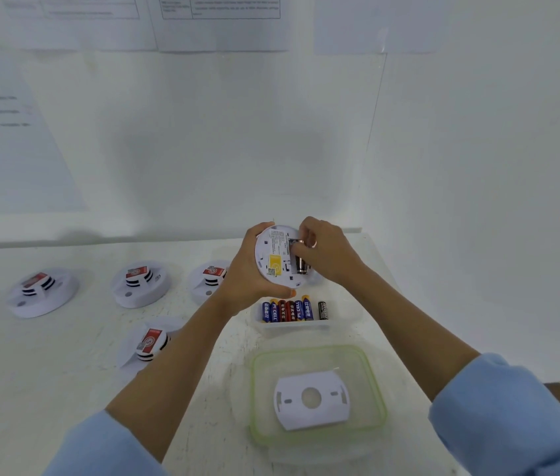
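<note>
Right hand: The right hand is curling its fingers over the open battery compartment, with the fingertips pinching a dark battery that is lying in the slot.
Left hand: The left hand is gripping the smoke detector by its rim, thumb at the lower edge and fingers wrapping round the far edge.
Smoke detector: It is being held above the table, tilted, with its labelled underside facing the camera.
Step in hand: The battery is probably being seated in its slot; whether it is going in or coming out cannot be told from this view.
Next move: It is likely calling for firm fingertip pressure against the spring end while the left hand is steadying the detector.
Battery tray: A shallow clear tray is sitting just below the hands, holding a row of spare batteries, blue, red and black.
Container: Nearer the person, a clear green-rimmed container is holding a white mounting plate, probably waiting to go back on.
Other detectors: Four more detectors are resting on the table to the left, three in a row and one closer.
Wall: Printed sheets are hanging above, too blurred to read.
</note>
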`<act>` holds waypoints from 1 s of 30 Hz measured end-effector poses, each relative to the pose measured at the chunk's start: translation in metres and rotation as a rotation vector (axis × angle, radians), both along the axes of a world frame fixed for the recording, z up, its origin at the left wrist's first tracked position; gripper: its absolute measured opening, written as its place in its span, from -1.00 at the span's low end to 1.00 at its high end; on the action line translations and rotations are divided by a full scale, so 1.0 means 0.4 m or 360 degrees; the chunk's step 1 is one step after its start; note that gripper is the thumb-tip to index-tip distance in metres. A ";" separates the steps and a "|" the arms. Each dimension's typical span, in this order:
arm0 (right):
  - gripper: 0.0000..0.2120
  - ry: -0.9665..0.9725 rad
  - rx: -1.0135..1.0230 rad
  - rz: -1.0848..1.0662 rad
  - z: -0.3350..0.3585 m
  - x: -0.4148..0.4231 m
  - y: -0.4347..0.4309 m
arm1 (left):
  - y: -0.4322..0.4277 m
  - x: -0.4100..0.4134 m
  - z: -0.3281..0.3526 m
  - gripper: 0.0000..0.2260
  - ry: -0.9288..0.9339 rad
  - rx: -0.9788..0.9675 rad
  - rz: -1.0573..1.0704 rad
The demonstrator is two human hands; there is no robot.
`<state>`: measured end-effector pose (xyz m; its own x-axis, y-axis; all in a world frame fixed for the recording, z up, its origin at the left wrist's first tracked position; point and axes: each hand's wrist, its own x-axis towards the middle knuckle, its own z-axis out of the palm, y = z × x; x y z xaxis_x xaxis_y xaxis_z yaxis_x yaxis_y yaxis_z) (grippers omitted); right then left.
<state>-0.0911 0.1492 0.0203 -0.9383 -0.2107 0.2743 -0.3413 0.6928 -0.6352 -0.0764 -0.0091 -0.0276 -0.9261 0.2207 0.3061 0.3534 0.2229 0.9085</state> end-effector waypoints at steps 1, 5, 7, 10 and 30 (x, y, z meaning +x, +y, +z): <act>-0.87 -0.0002 -0.0041 0.0009 -0.001 0.001 0.001 | -0.002 -0.002 0.001 -0.10 -0.0001 0.0022 0.0021; -0.81 0.0011 -0.0012 0.0059 -0.021 0.006 -0.013 | -0.021 -0.018 0.017 -0.11 -0.0004 0.0185 0.0085; -0.79 0.0046 -0.0119 0.0042 -0.028 0.004 -0.014 | -0.025 -0.021 0.024 -0.10 -0.0005 0.0163 0.0062; -0.70 0.0089 -0.0164 0.0052 -0.022 0.001 -0.006 | -0.026 -0.021 0.018 -0.09 -0.0014 0.0116 0.0076; -0.84 -0.0319 0.0546 -0.0083 0.009 0.017 0.069 | -0.041 -0.029 0.013 -0.12 0.0012 0.0107 0.0140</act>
<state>-0.0841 0.1768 0.0238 -0.9780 -0.2087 0.0064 -0.1925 0.8896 -0.4142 -0.0881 -0.0256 -0.0223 -0.9386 0.1176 0.3244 0.3420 0.1921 0.9198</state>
